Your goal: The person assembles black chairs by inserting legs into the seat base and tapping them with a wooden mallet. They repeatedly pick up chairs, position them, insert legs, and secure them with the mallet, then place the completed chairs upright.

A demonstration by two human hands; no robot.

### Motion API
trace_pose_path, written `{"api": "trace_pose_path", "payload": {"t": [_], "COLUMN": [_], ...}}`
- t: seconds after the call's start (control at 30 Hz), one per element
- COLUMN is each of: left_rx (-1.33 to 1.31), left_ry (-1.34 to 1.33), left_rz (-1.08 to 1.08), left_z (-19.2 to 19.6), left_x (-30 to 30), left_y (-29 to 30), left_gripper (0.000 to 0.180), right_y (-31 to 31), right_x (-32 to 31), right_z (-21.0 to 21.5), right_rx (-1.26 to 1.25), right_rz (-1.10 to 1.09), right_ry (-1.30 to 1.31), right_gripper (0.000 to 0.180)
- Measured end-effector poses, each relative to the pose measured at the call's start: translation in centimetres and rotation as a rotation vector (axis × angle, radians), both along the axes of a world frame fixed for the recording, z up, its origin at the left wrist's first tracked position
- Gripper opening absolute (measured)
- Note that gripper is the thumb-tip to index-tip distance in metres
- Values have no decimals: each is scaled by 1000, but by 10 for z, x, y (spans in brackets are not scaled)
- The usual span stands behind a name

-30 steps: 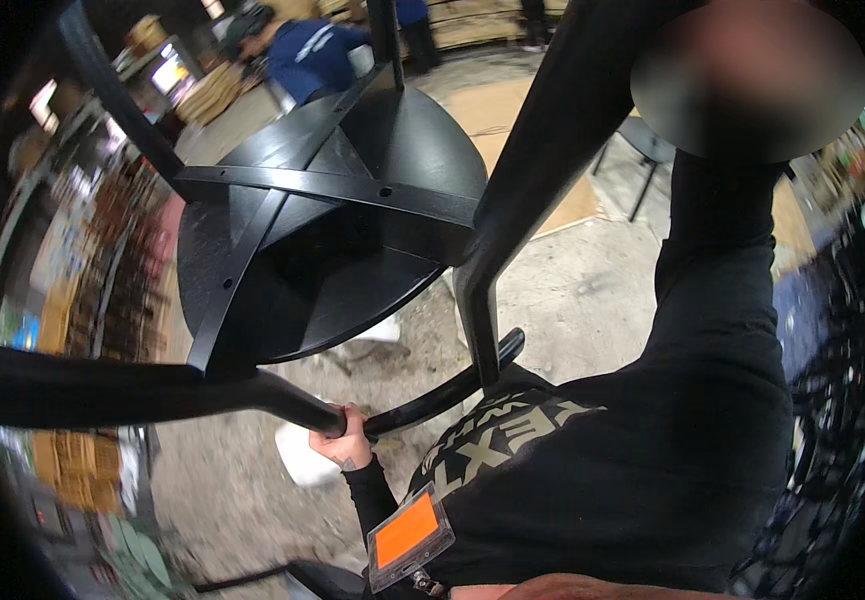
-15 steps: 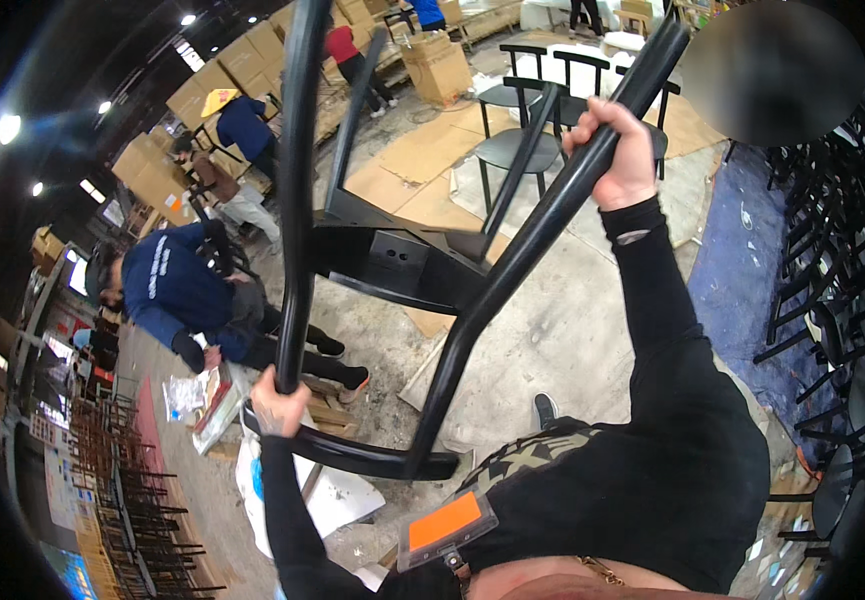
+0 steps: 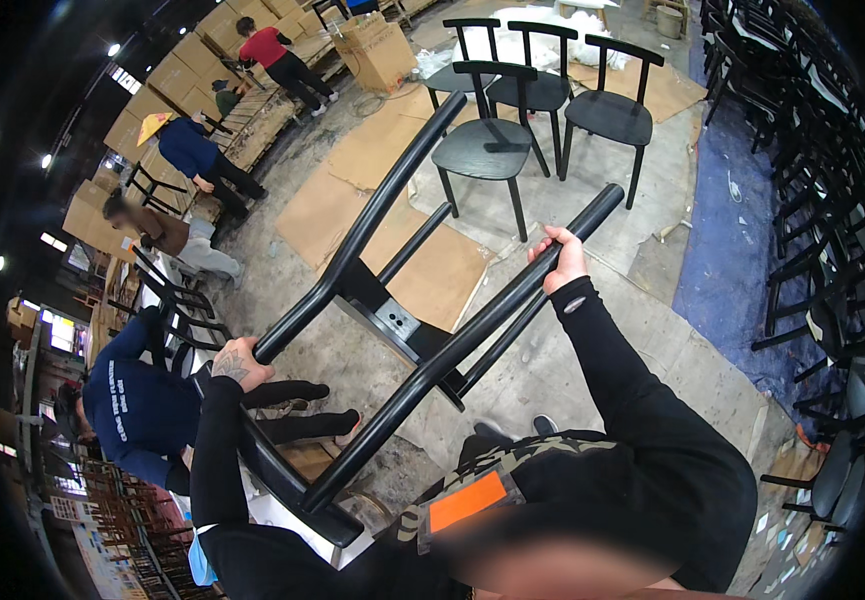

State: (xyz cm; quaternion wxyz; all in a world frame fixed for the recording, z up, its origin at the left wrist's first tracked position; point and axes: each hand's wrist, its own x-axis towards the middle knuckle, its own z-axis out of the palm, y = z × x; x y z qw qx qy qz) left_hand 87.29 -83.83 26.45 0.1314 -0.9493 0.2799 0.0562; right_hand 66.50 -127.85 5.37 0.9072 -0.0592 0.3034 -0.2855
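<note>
A black chair hangs tilted in front of me, held off the floor by both hands. My left hand is closed round one of its long posts, close to the curved backrest bar. My right hand grips the leg on the opposite side, near that leg's end. Between the posts, the dark underside of the seat frame shows, with small holes in a plate. The backrest end points down toward my body and the legs point away. Parts of my left fingers are hidden behind the post.
Several finished black chairs stand ahead on cardboard. Stacked black chairs line the right, beside a blue floor sheet. A co-worker in navy bends close by on my left. Other people work near cardboard boxes farther back.
The chair has swung from nearly upright to lower and flatter, its legs now tilting forward and right. My right hand came down with it; my left hand moved slightly left and up. Both keep their grip.
</note>
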Motion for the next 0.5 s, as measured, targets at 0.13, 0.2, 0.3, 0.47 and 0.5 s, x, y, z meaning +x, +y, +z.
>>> {"api": "trace_pose_path", "payload": {"t": [0.13,0.2,0.3,0.47,0.5], "left_rx": [-8,-39,-75,-53,-48], "left_ry": [-7,32,-89,-3,3], "left_rz": [18,118,27,171,175], "left_z": [-1,-8,-11,-16,-14], "left_x": [63,99,158,275,300], "left_y": [-15,-15,-17,-34,-36], "left_gripper": [45,45,44,41,40], "right_y": [-14,-19,-34,-54,-61], "right_x": [83,130,202,316,340], "right_z": [4,11,17,31,34], "right_rx": [5,6,-29,-54,-58], "right_rz": [21,59,65,69,70], "right_ry": [34,25,15,-7,5], "right_gripper": [22,22,21,16,15]}}
